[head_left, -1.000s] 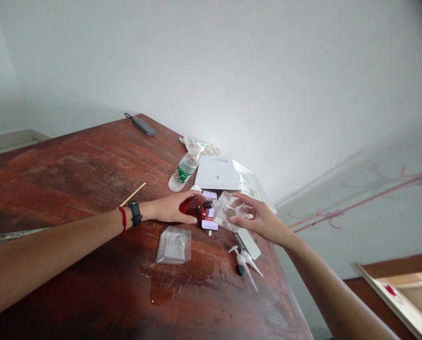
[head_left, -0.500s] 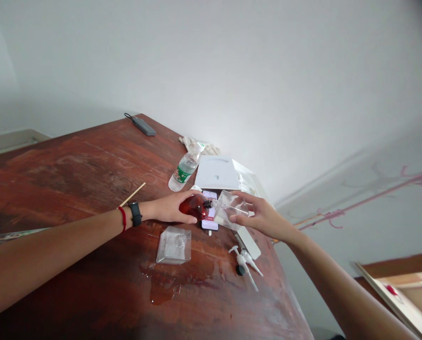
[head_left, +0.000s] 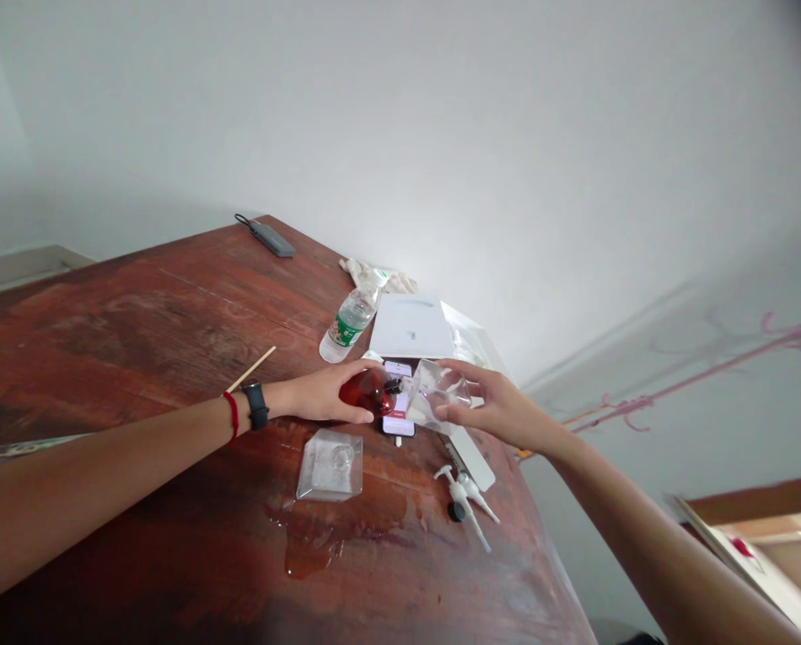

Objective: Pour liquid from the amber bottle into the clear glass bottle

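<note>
My left hand (head_left: pixel 323 394) is wrapped round a small red-brown bottle (head_left: pixel 368 392) lying on its side, its dark neck pointing right. My right hand (head_left: pixel 495 408) grips a clear square bottle (head_left: pixel 434 392) tilted toward that neck, so the two openings meet. Both are held just above a phone (head_left: pixel 399 414) with a lit screen on the wooden table (head_left: pixel 138 340). A black band and a red string circle my left wrist.
A second clear square bottle (head_left: pixel 331 464) lies by a puddle (head_left: pixel 320 537). Two white pump heads (head_left: pixel 468 502) and a black cap (head_left: pixel 454 512) rest near the right edge. A water bottle (head_left: pixel 350 321), white boxes (head_left: pixel 414 327), a stick (head_left: pixel 249 369) and a grey device (head_left: pixel 272 239) lie farther back.
My right hand has shifted the clear bottle slightly left and up against the red-brown bottle's neck. My left hand has stayed put.
</note>
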Available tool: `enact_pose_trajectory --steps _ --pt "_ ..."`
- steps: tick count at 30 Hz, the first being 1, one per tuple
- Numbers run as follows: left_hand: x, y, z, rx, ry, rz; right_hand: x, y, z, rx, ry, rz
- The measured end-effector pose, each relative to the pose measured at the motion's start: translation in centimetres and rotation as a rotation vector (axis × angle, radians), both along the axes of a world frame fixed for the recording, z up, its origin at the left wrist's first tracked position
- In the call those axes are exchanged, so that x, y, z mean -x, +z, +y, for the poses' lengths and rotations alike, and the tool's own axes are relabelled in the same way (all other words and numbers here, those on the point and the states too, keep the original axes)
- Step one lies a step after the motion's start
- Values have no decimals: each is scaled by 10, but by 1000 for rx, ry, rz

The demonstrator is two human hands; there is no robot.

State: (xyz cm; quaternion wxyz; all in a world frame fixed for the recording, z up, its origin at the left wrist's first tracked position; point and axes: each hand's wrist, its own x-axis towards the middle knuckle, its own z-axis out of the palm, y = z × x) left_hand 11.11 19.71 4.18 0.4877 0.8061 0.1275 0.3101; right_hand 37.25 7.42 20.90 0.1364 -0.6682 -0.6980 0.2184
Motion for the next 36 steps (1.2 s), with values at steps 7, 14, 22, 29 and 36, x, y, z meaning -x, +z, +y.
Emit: enact_pose_trajectory --steps 7,14,22,29,36 --pt "1 1 0 9 -17 1 4 5 0 -7 27 -32" --pt "1 0 1 14 -14 -2 5 5 2 -18 57 -34" --pt "1 -1 3 9 -11 8 4 6 5 -16 66 -38" --pt "3 1 3 12 -18 23 5 9 9 -9 85 -64" --pt "4 4 4 21 -29 37 10 15 11 32 85 -71"
